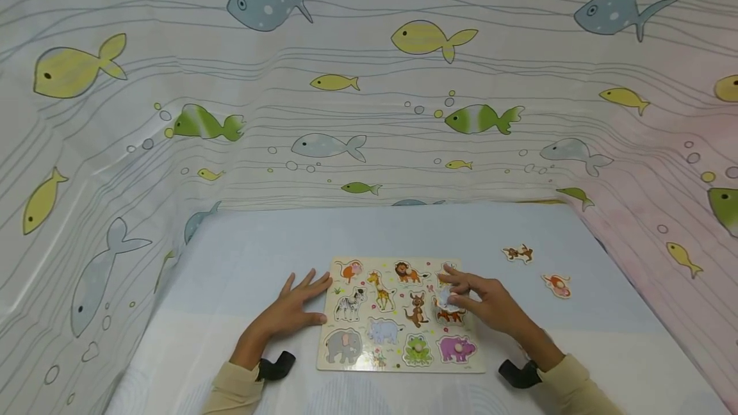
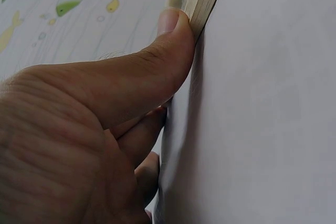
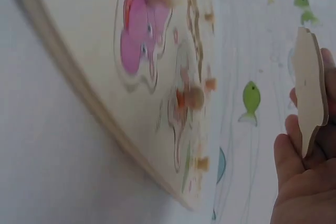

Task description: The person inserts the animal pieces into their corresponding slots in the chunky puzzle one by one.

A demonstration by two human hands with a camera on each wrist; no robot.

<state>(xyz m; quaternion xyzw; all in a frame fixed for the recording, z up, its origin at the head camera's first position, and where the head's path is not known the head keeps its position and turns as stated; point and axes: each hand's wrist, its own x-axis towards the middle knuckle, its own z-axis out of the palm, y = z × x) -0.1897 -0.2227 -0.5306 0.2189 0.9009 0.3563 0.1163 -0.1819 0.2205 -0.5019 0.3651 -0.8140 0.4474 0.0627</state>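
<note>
A wooden animal puzzle board (image 1: 375, 262) lies flat, with several animals on it, among them a zebra (image 1: 349, 306), a frog (image 1: 418, 349) and a purple hippo (image 1: 457, 349). My right hand (image 1: 490, 303) pinches a puzzle piece (image 1: 444, 300) over the board's right side, above a tiger picture (image 1: 450, 317). That piece's plain wooden underside shows in the right wrist view, clear of the board. My left hand (image 1: 291, 309) lies at the board's left edge, fingers spread. Its thumb (image 2: 176, 51) touches the board's side in the left wrist view.
Right of the board two loose puzzle pieces lie on the table: a brown one (image 1: 517, 253) and an orange-red monkey (image 1: 557, 285). Small knobs stand up from pieces on the board. A fish-patterned sheet (image 1: 380, 127) surrounds the table (image 1: 277, 242).
</note>
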